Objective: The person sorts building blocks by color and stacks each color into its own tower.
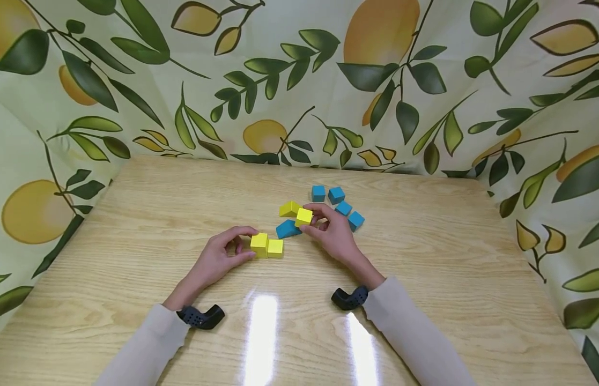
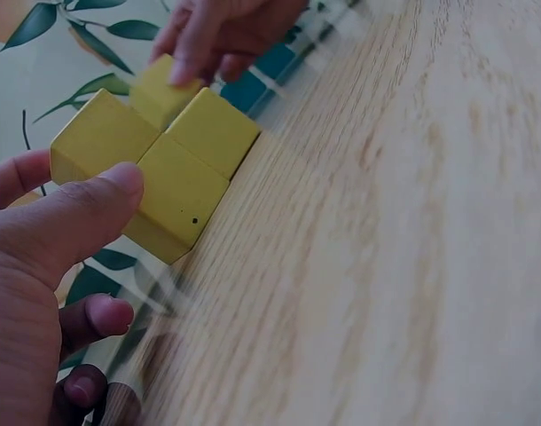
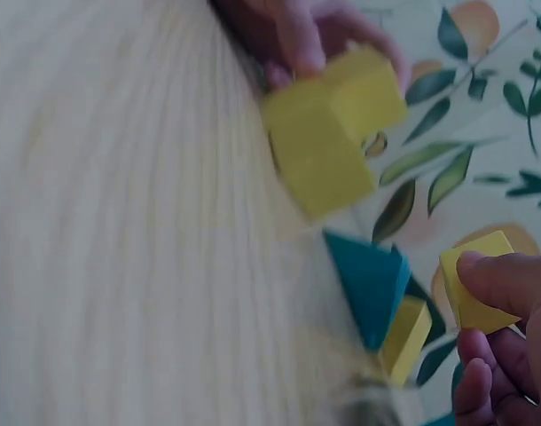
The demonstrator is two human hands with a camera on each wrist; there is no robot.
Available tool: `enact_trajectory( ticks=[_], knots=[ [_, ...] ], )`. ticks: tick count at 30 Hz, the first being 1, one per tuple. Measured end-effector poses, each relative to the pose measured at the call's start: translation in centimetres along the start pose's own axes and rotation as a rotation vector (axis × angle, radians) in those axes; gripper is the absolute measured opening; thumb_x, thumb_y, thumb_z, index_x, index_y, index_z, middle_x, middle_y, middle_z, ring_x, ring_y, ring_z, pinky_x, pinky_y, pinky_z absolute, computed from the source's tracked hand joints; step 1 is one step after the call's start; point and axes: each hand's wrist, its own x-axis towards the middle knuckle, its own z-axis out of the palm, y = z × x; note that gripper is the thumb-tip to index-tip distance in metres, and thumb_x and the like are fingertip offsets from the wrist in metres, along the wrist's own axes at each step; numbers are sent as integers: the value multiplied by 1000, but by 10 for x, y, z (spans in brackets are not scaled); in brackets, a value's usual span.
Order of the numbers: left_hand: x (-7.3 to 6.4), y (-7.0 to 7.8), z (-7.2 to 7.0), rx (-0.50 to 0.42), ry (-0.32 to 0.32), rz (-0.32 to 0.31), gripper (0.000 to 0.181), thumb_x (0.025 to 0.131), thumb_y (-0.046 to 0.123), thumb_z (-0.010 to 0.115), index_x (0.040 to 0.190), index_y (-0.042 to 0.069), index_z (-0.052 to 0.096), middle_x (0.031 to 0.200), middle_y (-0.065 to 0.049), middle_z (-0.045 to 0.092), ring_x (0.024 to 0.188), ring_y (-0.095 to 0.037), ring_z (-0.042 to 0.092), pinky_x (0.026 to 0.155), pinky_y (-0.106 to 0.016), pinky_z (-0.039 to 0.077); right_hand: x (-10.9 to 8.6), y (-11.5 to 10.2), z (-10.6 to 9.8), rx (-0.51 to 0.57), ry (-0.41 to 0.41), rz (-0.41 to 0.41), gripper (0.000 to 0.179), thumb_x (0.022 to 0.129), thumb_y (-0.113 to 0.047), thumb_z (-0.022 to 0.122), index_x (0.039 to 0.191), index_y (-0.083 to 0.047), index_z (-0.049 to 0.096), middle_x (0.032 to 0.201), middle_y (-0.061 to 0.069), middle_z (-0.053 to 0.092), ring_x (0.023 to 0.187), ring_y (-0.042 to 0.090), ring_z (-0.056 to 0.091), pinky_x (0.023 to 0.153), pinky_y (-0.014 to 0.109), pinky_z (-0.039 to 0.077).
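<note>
Lemon-and-leaf printed cloth (image 1: 289, 80) hangs behind and on both sides of a pale wood-grain desk (image 1: 135, 214).

At the left, the left hand (image 1: 217, 260) rests on the desk, its thumb and curled fingers (image 2: 71, 217) holding a pair of yellow cubes joined side by side (image 1: 267, 245); the left wrist view shows the thumb pressed against the near face of this yellow piece. A black wrist-worn camera mount (image 1: 201, 316) sits at the edge of the cream sleeve (image 1: 145, 343).

Just beyond those fingers, between the two hands, a blue wedge-shaped block (image 1: 287, 229) lies on the desk, with another yellow block (image 1: 289, 208) right behind it.

The right hand (image 1: 334, 233) holds a single small yellow cube (image 1: 304, 216) pinched between thumb and fingertips (image 3: 505, 284), lifted just above the blue wedge and near the joined yellow pair without touching it.

Behind and to the right of these fingers, four small blue cubes (image 1: 337, 203) lie in a loose cluster on the desk, close to the back of the hand.
</note>
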Motion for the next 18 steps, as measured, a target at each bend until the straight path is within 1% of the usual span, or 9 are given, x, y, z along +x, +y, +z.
enact_trajectory(
  ticks=[2,5,8,10,14,18],
  knots=[
    [0,0,-1,-7,-1,4,41,80,-6,73,118,4,62,92,-12,60,68,-22,49,58,-30,40,-1,-8,2,12,-15,-14,41,83,-15,76,122,-14,62,91,1,60,82,16,53,66,28,45],
    [1,-1,0,-12,-8,8,41,80,-5,73,118,3,61,94,-10,60,69,-22,49,58,-28,40,-5,-17,7,10,-39,-40,41,82,-14,77,120,-15,62,88,0,59,77,17,54,64,27,45],
    [1,-1,0,-10,-10,-2,40,81,-4,73,118,4,61,94,-8,60,69,-21,49,59,-28,41,-9,-24,14,2,-75,-66,41,81,-14,79,118,-15,64,86,0,59,71,19,53,61,26,45],
    [1,-1,0,-2,-7,-9,40,81,-3,73,118,5,62,92,-10,60,69,-21,49,58,-28,40,-11,-28,18,-3,-98,-86,40,80,-15,79,118,-15,64,86,0,60,70,19,53,61,26,44],
    [0,-2,-1,9,-7,-17,40,81,-3,73,118,6,62,89,-13,59,68,-21,49,58,-27,39,-15,-33,26,-16,-125,-118,38,80,-16,79,116,-14,65,86,-2,61,70,18,53,58,25,43],
    [1,-2,0,7,-9,-4,40,81,-3,73,119,6,61,86,-13,58,68,-21,49,58,-27,39,-18,-33,30,-23,-140,-133,38,79,-15,80,114,-14,65,86,-5,62,67,17,51,55,24,41]
  ],
)
